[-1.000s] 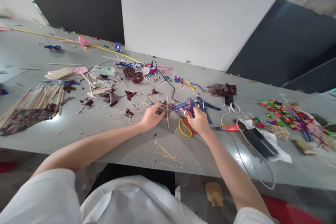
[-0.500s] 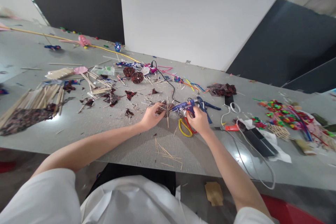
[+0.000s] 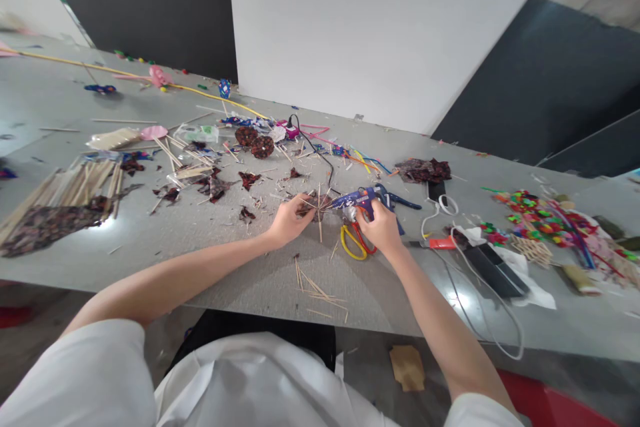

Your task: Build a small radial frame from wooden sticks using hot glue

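Between the fingers of my left hand is a star-shaped piece of thin wooden sticks with dark patterned fabric on it. My right hand is wrapped round the grip of a blue glue gun. The gun's nozzle points left and lies close to the middle of the sticks; whether it touches them I cannot tell. Under the gun lie scissors with yellow and orange handles, partly hidden. Blue-handled pliers rest just beyond my right hand.
Loose sticks lie near the table's front edge. Dark fabric scraps and two round fabric-covered pieces are farther back. A stick bundle sits left. On the right are an orange-handled cutter, a black power strip with white cable, and colourful pompoms.
The glue gun and my right hand have shifted very slightly to the right and up. My left hand and the stick piece stay almost where they were.
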Demonstrator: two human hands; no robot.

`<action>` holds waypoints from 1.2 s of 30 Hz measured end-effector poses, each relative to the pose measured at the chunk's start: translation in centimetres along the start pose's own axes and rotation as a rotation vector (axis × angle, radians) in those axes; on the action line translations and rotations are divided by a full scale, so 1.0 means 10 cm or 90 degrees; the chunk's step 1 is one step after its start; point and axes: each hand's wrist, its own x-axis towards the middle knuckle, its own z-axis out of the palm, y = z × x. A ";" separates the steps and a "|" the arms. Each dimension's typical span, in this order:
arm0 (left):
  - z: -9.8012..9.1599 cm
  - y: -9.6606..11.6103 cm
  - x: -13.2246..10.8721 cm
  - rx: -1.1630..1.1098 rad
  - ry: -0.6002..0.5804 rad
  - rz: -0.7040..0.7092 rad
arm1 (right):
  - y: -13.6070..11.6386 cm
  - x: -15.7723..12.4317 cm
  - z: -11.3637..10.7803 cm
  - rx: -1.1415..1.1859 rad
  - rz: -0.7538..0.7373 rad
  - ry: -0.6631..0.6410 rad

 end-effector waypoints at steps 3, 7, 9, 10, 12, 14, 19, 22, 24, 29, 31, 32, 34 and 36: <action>0.00 0.00 0.00 0.000 0.003 0.003 | 0.01 0.03 -0.01 -0.003 0.062 0.012; 0.01 0.01 0.01 -0.007 0.002 -0.003 | 0.14 0.08 -0.02 -0.045 0.142 0.002; 0.02 0.00 0.01 -0.011 0.003 -0.006 | 0.24 0.09 0.00 -0.059 0.166 -0.010; 0.02 0.00 0.01 -0.013 0.003 -0.007 | 0.29 0.09 0.01 -0.062 0.177 -0.015; 0.02 0.00 0.00 -0.019 0.001 -0.007 | 0.36 0.09 0.04 -0.064 0.191 -0.018; 0.02 0.01 0.00 -0.024 -0.002 -0.007 | 0.38 0.08 0.06 -0.072 0.200 -0.005; 0.01 0.05 -0.02 -0.073 -0.042 -0.002 | 0.14 0.07 0.05 0.034 0.194 0.084; 0.02 0.04 -0.04 -0.107 -0.072 -0.005 | -0.13 0.05 0.03 0.343 0.141 -0.050; 0.03 0.01 -0.05 -0.118 -0.088 -0.005 | -0.29 0.03 0.03 0.503 0.119 -0.147; 0.02 -0.03 -0.06 -0.118 -0.116 0.012 | -0.51 -0.01 0.05 0.567 0.160 -0.222; 0.02 -0.04 -0.06 -0.106 -0.116 0.012 | -0.52 -0.01 0.05 0.557 0.161 -0.227; 0.02 -0.04 -0.06 -0.101 -0.114 0.010 | -0.51 -0.01 0.05 0.553 0.158 -0.232; 0.02 -0.04 -0.05 -0.099 -0.113 0.004 | -0.50 -0.01 0.06 0.545 0.156 -0.241; 0.02 -0.04 -0.05 -0.105 -0.117 0.000 | -0.50 -0.01 0.08 0.544 0.163 -0.241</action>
